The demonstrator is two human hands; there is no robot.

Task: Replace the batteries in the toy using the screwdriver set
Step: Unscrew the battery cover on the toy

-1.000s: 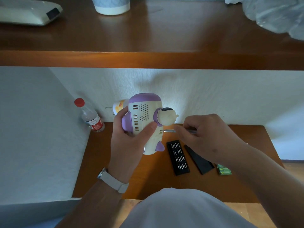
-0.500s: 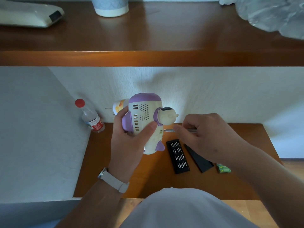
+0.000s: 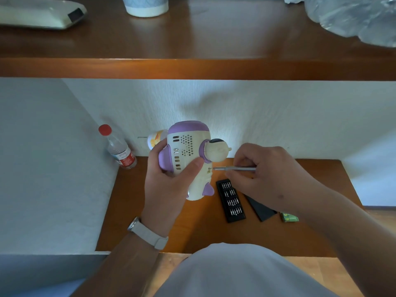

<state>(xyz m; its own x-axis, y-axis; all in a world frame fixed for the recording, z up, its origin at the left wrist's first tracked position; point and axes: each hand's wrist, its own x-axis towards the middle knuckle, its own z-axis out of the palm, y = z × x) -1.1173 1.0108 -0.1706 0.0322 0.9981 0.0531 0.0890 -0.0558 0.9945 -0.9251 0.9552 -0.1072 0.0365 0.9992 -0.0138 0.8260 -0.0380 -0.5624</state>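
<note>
A cream and purple rocket-shaped toy with a small astronaut figure on its side is held up above the wooden desk. My left hand grips the toy's body, thumb across its vented back. My right hand pinches a thin silver screwdriver, whose tip sits at a small hole low on the toy's side. On the desk below lie the open black bit tray, its black lid and a green battery pack.
A clear water bottle with a red cap leans in the back left corner, with a yellow-labelled container behind the toy. A wooden shelf overhangs, carrying a white device, a cup and a plastic bag.
Both hands and the toy stay in about the same place; more of the screwdriver shaft shows between my right fingers and the toy. The camera has shifted slightly.
</note>
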